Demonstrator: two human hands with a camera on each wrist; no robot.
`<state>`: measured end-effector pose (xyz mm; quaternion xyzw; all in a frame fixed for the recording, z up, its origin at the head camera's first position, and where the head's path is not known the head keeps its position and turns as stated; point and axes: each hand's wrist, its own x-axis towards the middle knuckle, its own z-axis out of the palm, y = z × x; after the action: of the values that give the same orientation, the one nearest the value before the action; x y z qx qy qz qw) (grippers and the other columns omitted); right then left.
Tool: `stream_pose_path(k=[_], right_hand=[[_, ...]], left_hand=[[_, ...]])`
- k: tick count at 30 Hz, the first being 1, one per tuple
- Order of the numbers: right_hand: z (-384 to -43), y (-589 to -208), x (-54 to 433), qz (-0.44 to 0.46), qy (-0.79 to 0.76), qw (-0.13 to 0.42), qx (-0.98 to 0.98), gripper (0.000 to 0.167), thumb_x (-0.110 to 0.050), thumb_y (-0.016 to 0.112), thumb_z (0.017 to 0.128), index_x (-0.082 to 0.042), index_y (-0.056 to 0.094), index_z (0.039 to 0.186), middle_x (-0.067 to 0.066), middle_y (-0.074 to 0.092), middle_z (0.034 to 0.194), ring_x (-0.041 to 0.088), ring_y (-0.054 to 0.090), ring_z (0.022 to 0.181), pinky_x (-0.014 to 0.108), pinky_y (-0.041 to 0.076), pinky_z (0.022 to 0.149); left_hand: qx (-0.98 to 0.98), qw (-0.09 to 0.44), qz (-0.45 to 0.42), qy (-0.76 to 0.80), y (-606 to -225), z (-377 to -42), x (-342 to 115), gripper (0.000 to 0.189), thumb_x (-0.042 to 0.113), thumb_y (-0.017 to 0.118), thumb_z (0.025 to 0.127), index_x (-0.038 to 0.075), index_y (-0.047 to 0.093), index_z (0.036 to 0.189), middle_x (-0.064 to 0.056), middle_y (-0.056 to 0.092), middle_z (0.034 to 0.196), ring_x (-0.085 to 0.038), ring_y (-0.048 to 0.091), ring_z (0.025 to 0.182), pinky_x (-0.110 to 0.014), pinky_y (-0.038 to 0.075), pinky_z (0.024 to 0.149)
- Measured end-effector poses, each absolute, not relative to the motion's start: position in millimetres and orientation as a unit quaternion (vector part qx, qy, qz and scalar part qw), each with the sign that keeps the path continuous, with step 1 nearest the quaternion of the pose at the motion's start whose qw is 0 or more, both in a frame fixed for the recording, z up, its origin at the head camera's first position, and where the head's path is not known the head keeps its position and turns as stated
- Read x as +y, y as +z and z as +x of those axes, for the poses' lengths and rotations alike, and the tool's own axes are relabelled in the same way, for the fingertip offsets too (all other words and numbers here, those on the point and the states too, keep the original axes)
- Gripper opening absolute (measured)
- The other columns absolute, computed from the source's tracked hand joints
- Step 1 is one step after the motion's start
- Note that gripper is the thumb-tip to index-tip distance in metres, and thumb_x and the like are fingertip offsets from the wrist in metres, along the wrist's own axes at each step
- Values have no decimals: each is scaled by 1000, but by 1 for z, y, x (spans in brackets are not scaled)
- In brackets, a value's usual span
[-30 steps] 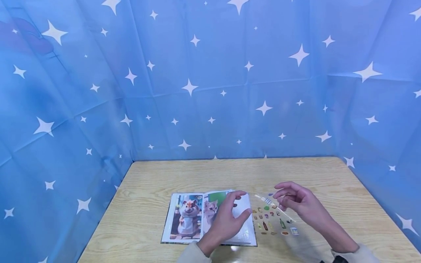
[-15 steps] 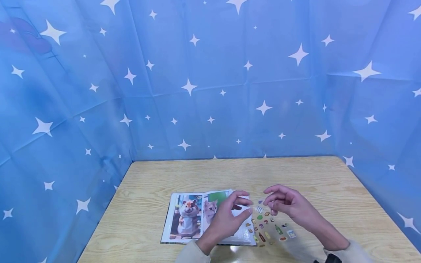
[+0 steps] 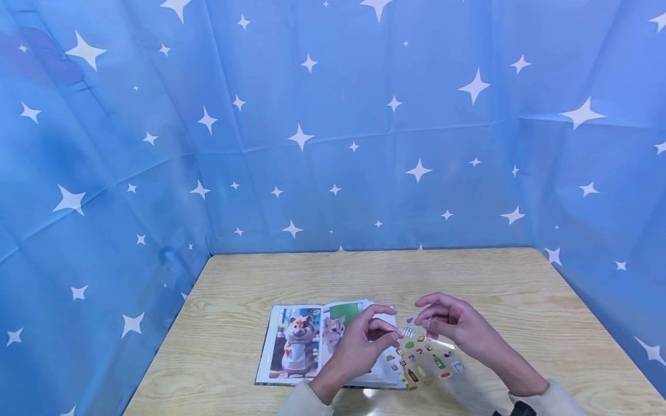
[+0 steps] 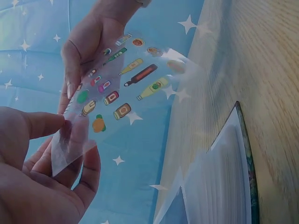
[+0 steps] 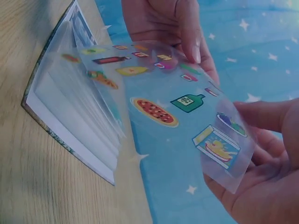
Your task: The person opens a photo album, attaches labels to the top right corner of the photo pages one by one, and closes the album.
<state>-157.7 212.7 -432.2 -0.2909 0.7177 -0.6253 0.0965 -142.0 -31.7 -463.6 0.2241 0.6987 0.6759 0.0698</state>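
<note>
A clear sticker sheet (image 3: 422, 359) printed with small food and bottle pictures hangs between both hands above the table. My left hand (image 3: 359, 349) pinches one corner of it between thumb and fingers, over the right page of an open photo album (image 3: 264, 370). On the opposite side, my right hand (image 3: 470, 332) holds the sheet by its edge. Pizza, a green bottle and a boxed item show among the stickers in the right wrist view, where the sheet (image 5: 173, 135) bows slightly. Part of the album's right page is hidden behind my left hand.
The album lies on a wood-grain table (image 3: 234, 277), with a hamster picture (image 3: 298, 349) on the left page and a cat picture (image 3: 333, 335) on the right. A blue curtain (image 3: 354, 173) with white stars surrounds the table's back and sides.
The right hand has moved left, bringing the sticker sheet closer to the left hand and over the album's right edge. The left hand's fingers have closed onto the sheet's corner.
</note>
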Motion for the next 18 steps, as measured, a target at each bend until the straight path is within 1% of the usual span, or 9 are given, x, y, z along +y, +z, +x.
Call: stream_pose_path(k=[3,5,7,10,12,14,16,18], right_hand=[[-157,-433,211,-281,-598,62,749,30,4,57,95,4,54,125,14,70,102,17,68,78,32,59,69],[-156,-434,208,-264,-572,24,776,28,2,61,94,2,57,122,12,70,99,17,67,76,31,58,67],[-153,-434,205,-243,-534,-28,809,25,-3,65,93,-3,61,118,8,69,96,14,65,77,28,56,66],[-149,-436,198,-217,-471,-122,847,24,-7,72,89,-13,66,112,-1,68,98,8,61,82,23,52,69],[-147,-437,194,-216,-434,-189,854,30,-4,76,85,-14,68,111,-1,67,103,7,58,89,20,48,74],[-146,-438,191,-226,-414,-244,847,35,1,79,80,-12,68,112,1,66,110,7,56,99,16,45,84],[-145,-440,190,-248,-410,-276,834,41,7,79,76,-8,68,112,6,64,113,8,55,106,12,42,92],[-144,-441,188,-267,-410,-283,825,40,9,79,74,-6,69,109,7,65,111,8,55,110,10,40,97]], left_hand=[[687,73,210,692,-464,-142,-31,35,7,67,92,12,57,126,-18,74,97,-14,72,79,-26,58,77],[684,70,196,700,-464,-143,-30,36,5,68,91,11,57,125,-17,74,97,-16,72,79,-26,59,76],[687,67,180,701,-463,-142,-30,37,4,68,90,11,58,125,-16,74,96,-17,72,79,-26,59,74],[688,66,163,704,-462,-142,-30,37,5,69,90,11,58,125,-14,74,95,-17,71,79,-26,59,73],[688,63,156,706,-462,-142,-31,37,5,69,90,11,58,125,-15,74,95,-17,71,78,-27,60,73],[687,58,151,708,-461,-141,-30,37,6,69,90,10,58,125,-16,74,95,-20,72,80,-26,59,72],[690,51,146,707,-461,-141,-30,36,6,70,90,10,59,125,-16,74,95,-23,72,81,-27,59,72],[695,45,145,703,-461,-141,-30,36,6,70,90,10,59,125,-16,74,95,-27,72,83,-28,59,72]])
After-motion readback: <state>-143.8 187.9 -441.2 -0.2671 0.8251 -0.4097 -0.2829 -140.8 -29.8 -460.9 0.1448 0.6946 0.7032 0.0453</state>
